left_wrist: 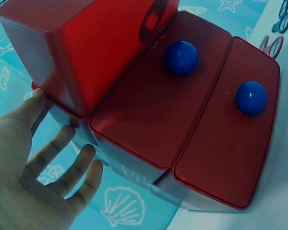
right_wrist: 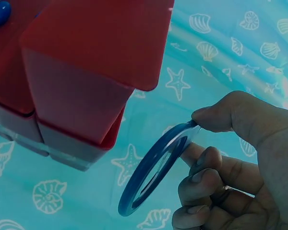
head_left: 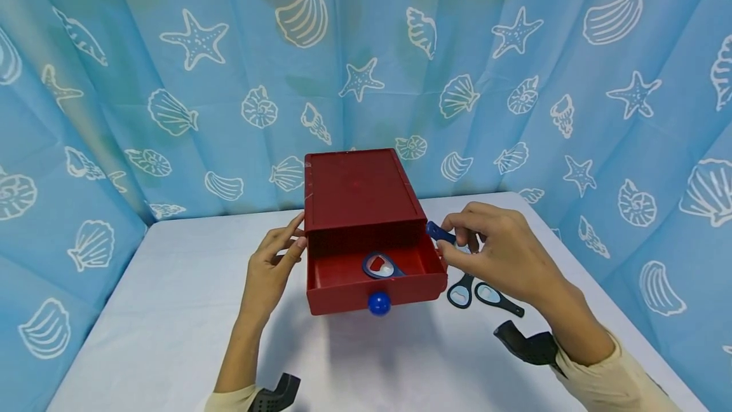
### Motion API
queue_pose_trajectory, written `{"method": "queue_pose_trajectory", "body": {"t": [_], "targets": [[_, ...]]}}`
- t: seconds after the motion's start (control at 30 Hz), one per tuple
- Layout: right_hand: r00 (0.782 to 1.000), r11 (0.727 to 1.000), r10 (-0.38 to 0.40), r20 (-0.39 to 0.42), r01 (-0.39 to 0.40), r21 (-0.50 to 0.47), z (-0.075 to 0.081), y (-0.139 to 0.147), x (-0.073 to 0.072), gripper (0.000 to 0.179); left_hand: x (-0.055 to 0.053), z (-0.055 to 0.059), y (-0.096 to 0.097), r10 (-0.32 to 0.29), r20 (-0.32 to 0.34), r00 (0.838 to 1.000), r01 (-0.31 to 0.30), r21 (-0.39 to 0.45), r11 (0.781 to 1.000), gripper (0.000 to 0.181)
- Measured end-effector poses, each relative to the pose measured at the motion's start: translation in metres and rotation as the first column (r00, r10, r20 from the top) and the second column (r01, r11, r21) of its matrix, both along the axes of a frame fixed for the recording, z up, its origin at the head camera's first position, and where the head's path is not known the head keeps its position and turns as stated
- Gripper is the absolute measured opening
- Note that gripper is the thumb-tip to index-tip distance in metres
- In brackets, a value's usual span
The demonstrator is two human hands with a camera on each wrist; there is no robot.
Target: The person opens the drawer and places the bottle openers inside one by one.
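Observation:
A dark red drawer cabinet (head_left: pixel 360 186) stands on the table, its top drawer (head_left: pixel 343 294) pulled out by a blue knob (head_left: pixel 379 303) side. Inside that drawer lies a blue-rimmed magnifying glass (head_left: pixel 374 266). Thumb and index finger of my right hand (head_left: pixel 497 247) pinch another blue magnifying glass (right_wrist: pixel 156 170) by one end, just right of the open drawer; its round rim points away from the fingers in the right wrist view. My left hand (head_left: pixel 271 266) has its fingers spread loosely, the tips at the cabinet's left side (left_wrist: pixel 60 112).
Dark-handled magnifying glasses (head_left: pixel 497 298) lie on the white table (head_left: pixel 200 310) to the right of the cabinet. Two lower drawers with blue knobs (left_wrist: pixel 181 57) are shut. A blue curtain (head_left: pixel 229 107) printed with shells and starfish hangs close behind the table.

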State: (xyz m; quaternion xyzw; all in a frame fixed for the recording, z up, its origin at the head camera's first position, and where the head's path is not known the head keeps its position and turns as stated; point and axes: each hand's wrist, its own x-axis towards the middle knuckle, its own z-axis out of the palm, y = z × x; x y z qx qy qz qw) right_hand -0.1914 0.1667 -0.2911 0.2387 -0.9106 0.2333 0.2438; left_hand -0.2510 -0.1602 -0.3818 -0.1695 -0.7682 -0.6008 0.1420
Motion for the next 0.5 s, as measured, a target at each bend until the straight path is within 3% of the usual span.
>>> {"method": "queue_pose_trajectory", "body": {"t": [0.5], "targets": [[0.997, 0.997, 0.07, -0.043, -0.072, -0.041, 0.006, -0.022, -0.011, 0.018, -0.001, -0.002, -0.002, 0.0, -0.008, 1.0, 0.0, 0.001, 1.0, 0.044]]}}
